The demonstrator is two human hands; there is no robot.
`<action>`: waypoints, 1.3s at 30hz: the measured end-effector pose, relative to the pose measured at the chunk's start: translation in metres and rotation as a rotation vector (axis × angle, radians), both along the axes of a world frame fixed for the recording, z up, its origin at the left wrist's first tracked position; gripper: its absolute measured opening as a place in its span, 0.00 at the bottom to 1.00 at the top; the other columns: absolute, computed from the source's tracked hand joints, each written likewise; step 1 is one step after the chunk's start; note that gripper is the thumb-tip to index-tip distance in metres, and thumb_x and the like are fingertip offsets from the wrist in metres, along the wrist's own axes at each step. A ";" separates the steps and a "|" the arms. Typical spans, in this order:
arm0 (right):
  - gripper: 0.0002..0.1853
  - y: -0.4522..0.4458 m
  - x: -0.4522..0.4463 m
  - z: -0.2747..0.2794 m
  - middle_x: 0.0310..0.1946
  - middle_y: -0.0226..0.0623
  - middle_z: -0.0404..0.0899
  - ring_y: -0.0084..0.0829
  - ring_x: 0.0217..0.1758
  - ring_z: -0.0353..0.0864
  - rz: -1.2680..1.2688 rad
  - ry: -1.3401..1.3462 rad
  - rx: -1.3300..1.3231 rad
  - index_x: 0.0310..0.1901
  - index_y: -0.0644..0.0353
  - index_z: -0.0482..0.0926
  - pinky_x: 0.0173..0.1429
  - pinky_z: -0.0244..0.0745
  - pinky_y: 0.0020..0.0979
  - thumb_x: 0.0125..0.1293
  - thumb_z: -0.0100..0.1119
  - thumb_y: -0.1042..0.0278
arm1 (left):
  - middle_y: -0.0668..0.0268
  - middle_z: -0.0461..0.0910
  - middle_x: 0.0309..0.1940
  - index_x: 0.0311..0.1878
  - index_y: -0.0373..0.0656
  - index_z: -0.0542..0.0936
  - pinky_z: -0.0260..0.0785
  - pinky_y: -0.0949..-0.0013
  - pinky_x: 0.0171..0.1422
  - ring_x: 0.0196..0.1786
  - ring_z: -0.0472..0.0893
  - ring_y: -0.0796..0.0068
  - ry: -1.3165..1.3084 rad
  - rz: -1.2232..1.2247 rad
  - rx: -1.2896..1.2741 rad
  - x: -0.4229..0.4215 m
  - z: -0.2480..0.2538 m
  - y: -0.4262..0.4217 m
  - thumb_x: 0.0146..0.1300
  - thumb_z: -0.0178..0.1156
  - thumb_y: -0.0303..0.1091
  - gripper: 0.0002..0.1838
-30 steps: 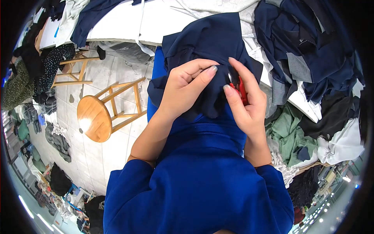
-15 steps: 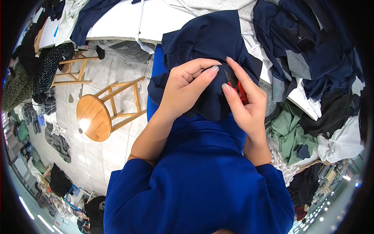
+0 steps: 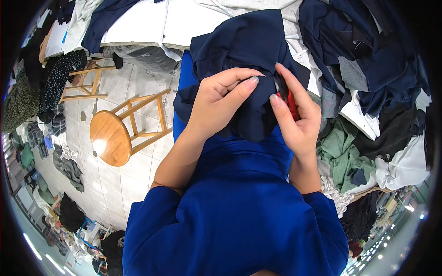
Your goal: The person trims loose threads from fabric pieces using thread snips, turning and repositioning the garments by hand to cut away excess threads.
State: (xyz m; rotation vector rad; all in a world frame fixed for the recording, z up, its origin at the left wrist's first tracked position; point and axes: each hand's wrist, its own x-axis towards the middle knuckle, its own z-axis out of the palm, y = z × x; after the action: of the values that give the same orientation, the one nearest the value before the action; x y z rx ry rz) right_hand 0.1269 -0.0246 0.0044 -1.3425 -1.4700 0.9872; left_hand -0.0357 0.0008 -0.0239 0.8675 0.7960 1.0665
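A navy fabric piece (image 3: pixel 246 39) drapes from the table edge down over my lap. My left hand (image 3: pixel 225 94) pinches a fold of it between thumb and index finger, palm turned inward. Just to the right, my right hand (image 3: pixel 297 115) is closed around small red-handled thread snips (image 3: pixel 292 105). Its thumb and index finger stand apart, and the remaining fingers are hidden behind the tool. The snips' blades are mostly hidden against the dark cloth, beside the fold that my left hand grips.
A white table (image 3: pixel 138 25) runs across the front. Navy cloth scraps (image 3: pixel 368 50) pile up at the right, with green fabric (image 3: pixel 340 145) and white fabric (image 3: pixel 405 161) below. On the tiled floor at left lies a wooden stool (image 3: pixel 110 138); another stool (image 3: pixel 87 83) is behind.
My right hand has moved slightly right with the snips, away from the pinched fold. My left hand stays nearly still on the fabric.
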 end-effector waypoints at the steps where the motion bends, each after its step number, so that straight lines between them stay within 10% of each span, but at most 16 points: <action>1: 0.23 -0.001 0.001 0.006 0.34 0.34 0.79 0.15 0.29 0.69 0.017 -0.045 -0.033 0.56 0.66 0.74 0.35 0.66 0.16 0.56 0.61 0.77 | 0.69 0.81 0.33 0.47 0.33 0.78 0.67 0.86 0.39 0.36 0.75 0.89 0.000 0.000 -0.001 0.000 -0.001 0.000 0.65 0.56 0.29 0.11; 14: 0.07 0.002 -0.004 -0.010 0.25 0.29 0.78 0.12 0.23 0.70 -0.141 -0.143 0.134 0.34 0.65 0.78 0.29 0.66 0.15 0.54 0.65 0.80 | 0.71 0.80 0.30 0.44 0.32 0.79 0.66 0.86 0.37 0.33 0.74 0.90 0.117 -0.036 0.072 0.006 -0.003 -0.005 0.64 0.57 0.28 0.10; 17: 0.05 0.004 -0.001 -0.005 0.29 0.26 0.76 0.12 0.33 0.71 -0.306 0.301 -0.078 0.39 0.66 0.77 0.37 0.65 0.14 0.61 0.59 0.77 | 0.71 0.80 0.30 0.44 0.32 0.79 0.66 0.86 0.37 0.33 0.74 0.90 0.157 -0.046 0.078 0.006 0.000 -0.005 0.64 0.57 0.27 0.09; 19: 0.05 0.010 0.017 -0.013 0.23 0.22 0.70 0.11 0.23 0.65 -0.413 0.421 -0.051 0.39 0.65 0.75 0.28 0.58 0.14 0.65 0.56 0.72 | 0.71 0.80 0.30 0.43 0.32 0.79 0.65 0.86 0.37 0.33 0.74 0.91 0.187 -0.037 0.090 0.006 0.000 -0.005 0.64 0.57 0.27 0.09; 24: 0.11 0.022 0.043 -0.031 0.22 0.26 0.68 0.15 0.24 0.62 -0.422 0.520 -0.051 0.33 0.60 0.71 0.29 0.57 0.18 0.70 0.50 0.63 | 0.74 0.77 0.32 0.42 0.37 0.79 0.63 0.85 0.38 0.33 0.71 0.91 0.177 0.356 0.049 -0.009 -0.008 0.009 0.63 0.58 0.29 0.07; 27: 0.14 0.016 0.056 -0.061 0.28 0.28 0.71 0.18 0.32 0.65 -0.507 0.085 -0.090 0.36 0.60 0.70 0.38 0.62 0.21 0.73 0.44 0.58 | 0.73 0.76 0.35 0.43 0.38 0.76 0.64 0.84 0.45 0.37 0.72 0.89 0.094 0.631 0.082 -0.043 -0.020 0.027 0.67 0.53 0.30 0.07; 32: 0.37 0.002 0.049 -0.108 0.55 0.47 0.61 0.38 0.60 0.62 -0.217 -0.103 -0.161 0.59 0.70 0.56 0.67 0.53 0.35 0.50 0.61 0.64 | 0.58 0.71 0.45 0.54 0.37 0.65 0.63 0.69 0.58 0.49 0.73 0.69 0.819 0.362 0.168 -0.056 -0.070 0.023 0.60 0.50 0.20 0.18; 35: 0.56 0.005 0.000 -0.124 0.57 0.55 0.59 0.48 0.61 0.60 -0.068 -0.325 -0.090 0.59 0.70 0.53 0.67 0.54 0.39 0.32 0.79 0.53 | 0.58 0.69 0.53 0.58 0.38 0.62 0.59 0.69 0.64 0.58 0.69 0.69 0.513 0.044 0.069 -0.004 -0.088 -0.005 0.64 0.52 0.26 0.20; 39: 0.47 0.027 -0.009 -0.094 0.47 0.47 0.73 0.38 0.53 0.73 0.070 -0.220 -0.420 0.61 0.70 0.57 0.61 0.65 0.31 0.37 0.73 0.73 | 0.62 0.71 0.51 0.57 0.38 0.65 0.62 0.71 0.61 0.56 0.72 0.71 0.286 0.072 -0.070 -0.005 -0.076 -0.006 0.68 0.48 0.31 0.17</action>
State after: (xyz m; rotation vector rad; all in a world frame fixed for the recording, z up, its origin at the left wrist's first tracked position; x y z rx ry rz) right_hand 0.1177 0.0024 -0.0896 -1.7548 -1.5329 1.2764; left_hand -0.0405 -0.0056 -0.0999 0.9497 1.1042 0.9826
